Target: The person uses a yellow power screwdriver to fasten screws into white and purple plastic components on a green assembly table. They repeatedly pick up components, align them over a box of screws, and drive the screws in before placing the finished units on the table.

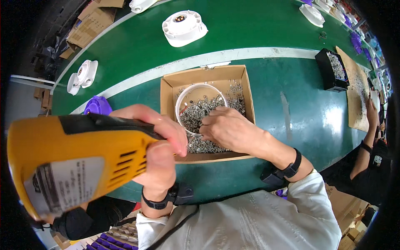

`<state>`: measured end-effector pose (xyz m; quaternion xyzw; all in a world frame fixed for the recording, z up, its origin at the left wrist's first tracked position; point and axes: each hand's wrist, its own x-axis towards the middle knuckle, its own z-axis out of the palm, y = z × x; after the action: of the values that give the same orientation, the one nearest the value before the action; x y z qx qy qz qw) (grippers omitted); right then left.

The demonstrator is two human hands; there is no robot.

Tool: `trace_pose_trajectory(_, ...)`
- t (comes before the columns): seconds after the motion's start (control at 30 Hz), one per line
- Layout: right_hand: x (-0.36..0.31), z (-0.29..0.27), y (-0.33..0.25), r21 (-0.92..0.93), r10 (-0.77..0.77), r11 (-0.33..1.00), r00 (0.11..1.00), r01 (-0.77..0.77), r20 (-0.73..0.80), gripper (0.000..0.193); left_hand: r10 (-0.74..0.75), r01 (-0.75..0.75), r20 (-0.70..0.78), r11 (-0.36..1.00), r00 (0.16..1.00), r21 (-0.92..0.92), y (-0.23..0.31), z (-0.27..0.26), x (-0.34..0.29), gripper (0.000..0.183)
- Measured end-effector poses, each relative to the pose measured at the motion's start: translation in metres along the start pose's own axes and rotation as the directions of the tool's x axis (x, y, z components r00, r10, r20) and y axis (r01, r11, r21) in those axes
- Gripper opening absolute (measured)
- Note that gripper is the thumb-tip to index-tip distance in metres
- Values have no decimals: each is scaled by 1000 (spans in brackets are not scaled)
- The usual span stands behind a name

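A yellow-and-black power drill (83, 156) fills the left side, close to the camera. My left hand (156, 139) wraps round its narrower front end, beside the cardboard box (204, 74); the drill's tip is hidden. Loose silver screws (198, 112) cover the bottom of that box. Among them stands a white plastic ring (179, 100), with screws inside and around it. My right hand (227, 129) reaches over the ring's right edge into the screws. Its fingers are bent and drawn together, and their tips are out of sight.
White round housings (183, 28) and smaller white parts (86, 74) sit on the green surface beyond a pale strip. A purple part (98, 105) lies left of the box. At right are a black bin (331, 71) of screws, a cardboard sheet (354, 89) and another person's hand (372, 111).
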<state>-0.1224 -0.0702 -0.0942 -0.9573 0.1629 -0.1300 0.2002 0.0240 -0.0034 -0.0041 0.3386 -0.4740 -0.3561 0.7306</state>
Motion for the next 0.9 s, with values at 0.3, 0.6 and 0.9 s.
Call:
trace_pose_trajectory(0.3,-2,4,1,19,-12,1000,999,13,-34,17,26,-27,15,996,1000,84,10,-1,-8,51)
trace_pose_trajectory(0.6,-2,5,0,6,-38,999,993,39,-113,16,-22,22,14,999,1000,23,4,11,-8,56)
trace_pose_trajectory(0.9,-3,3,1,6,-16,1000,997,17,-71,16,-84,84,37,996,996,5,-1,14,-6,55)
